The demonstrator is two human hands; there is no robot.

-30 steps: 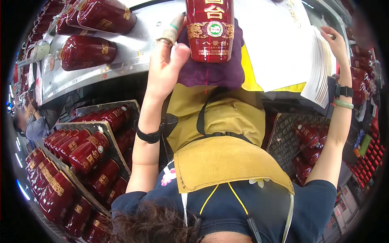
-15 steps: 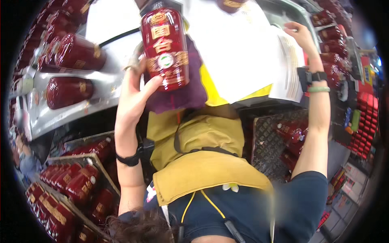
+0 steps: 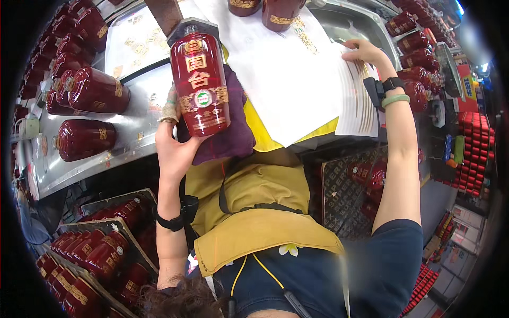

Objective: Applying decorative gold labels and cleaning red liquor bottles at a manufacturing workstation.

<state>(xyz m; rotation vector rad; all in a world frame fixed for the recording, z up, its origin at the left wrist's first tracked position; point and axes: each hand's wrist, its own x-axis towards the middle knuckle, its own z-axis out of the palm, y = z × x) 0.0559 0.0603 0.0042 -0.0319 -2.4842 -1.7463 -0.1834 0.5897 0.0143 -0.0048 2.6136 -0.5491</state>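
Note:
My left hand (image 3: pixel 175 151) grips a glossy dark red bottle (image 3: pixel 201 116) with gold characters and a round green-white emblem. The bottle leans on a purple cloth (image 3: pixel 233 143), its neck toward a dark metal stand (image 3: pixel 167 16) and its base toward me. My thumb lies near the bottle's base; the other fingers are mostly hidden behind it, with a pale wrapping on one. At the right, my right hand (image 3: pixel 368 53) reaches over the top of a fanned stack of white paper strips (image 3: pixel 355 106). Its thumb and forefinger are apart, close to or touching the stack's upper edge.
White sheets (image 3: pixel 297 100) cover the table's middle over a yellow cloth (image 3: pixel 270 139). More red bottles (image 3: pixel 87 139) lie on the metal table (image 3: pixel 63 172) at left; others stand at the far edge (image 3: pixel 281 13). Crates of bottles (image 3: pixel 106 254) sit below left, and a patterned box (image 3: pixel 339 196) below right.
My right hand has moved left onto the upper edge of the paper strips, with its fingers stretching out. The left hand still holds the bottle; the whole view has shifted a little.

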